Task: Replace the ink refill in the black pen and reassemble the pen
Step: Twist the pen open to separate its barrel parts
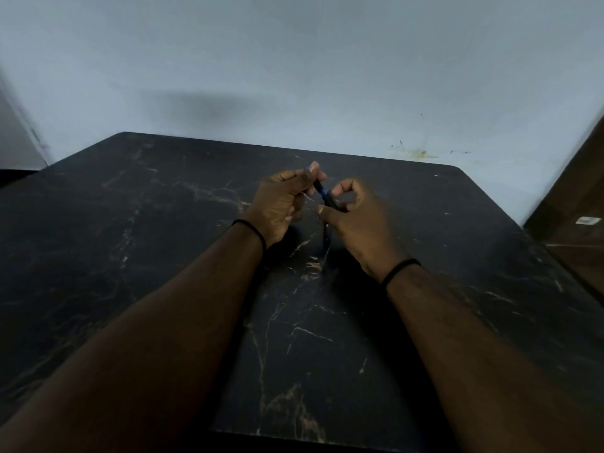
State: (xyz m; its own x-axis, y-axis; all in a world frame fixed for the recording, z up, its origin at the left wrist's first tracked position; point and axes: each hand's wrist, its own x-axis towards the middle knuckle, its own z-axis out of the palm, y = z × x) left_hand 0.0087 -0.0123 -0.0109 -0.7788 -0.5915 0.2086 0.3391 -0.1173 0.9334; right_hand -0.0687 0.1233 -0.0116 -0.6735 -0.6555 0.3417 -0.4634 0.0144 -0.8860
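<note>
Black marble-patterned table [163, 256], veined in tan, set against a pale blue-grey wall [294, 60]. Above the middle of the table, 2 hands raised and close together, sharing 1 black pen [323, 195] between them. Left hand [281, 204] curled round the far end of the pen, thumb and fingertips pinching it near the top, the remaining fingers folded into the palm. Right hand [354, 220] curled as well, forefinger and thumb closed on the near end of the pen, the other fingers bent loosely over. Pen tilted, running from upper left at the left fingertips down to lower right inside the right hand; a blue band visible at its middle, in the gap between the 2 hands. Whether the pen's halves are joined or apart: cannot tell, too blurred. Just below the right thumb, a thin dark stick with a blue touch [326, 238], near the table; lying or held, cannot tell. A black band [253, 230] on the left wrist, another black band [400, 269] on the right wrist. Brown wood [581, 191] at the right edge.
</note>
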